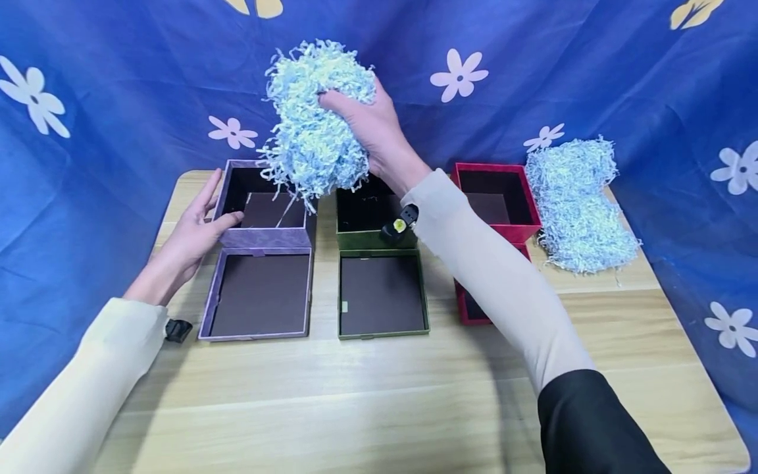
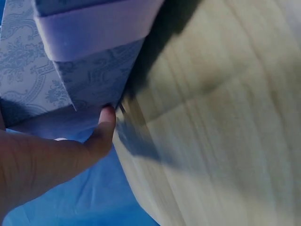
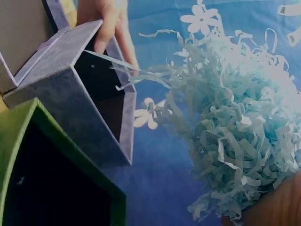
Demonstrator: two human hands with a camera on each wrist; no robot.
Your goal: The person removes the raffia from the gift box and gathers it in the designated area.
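Observation:
My right hand (image 1: 379, 125) grips a large clump of pale blue shredded paper (image 1: 320, 131), held in the air above the purple and green boxes. A few loose strands trail from it toward the purple box (image 1: 263, 237). At that box's left wall is my left hand (image 1: 186, 240), thumb over the rim and the other fingers along the outside. The right wrist view also shows the left hand (image 3: 107, 21) on the purple box (image 3: 51, 106), with the shredded paper (image 3: 240, 127) beside it. The purple box is open, its lid (image 1: 260, 296) hinged down in front.
An open green box (image 1: 379, 239) with its lid (image 1: 385, 296) down stands mid-table. Right of it is an open red box (image 1: 515, 232), its lid partly behind my right sleeve. More shredded paper (image 1: 583, 207) lies at the table's right. Blue flowered cloth (image 1: 403, 39) hangs behind.

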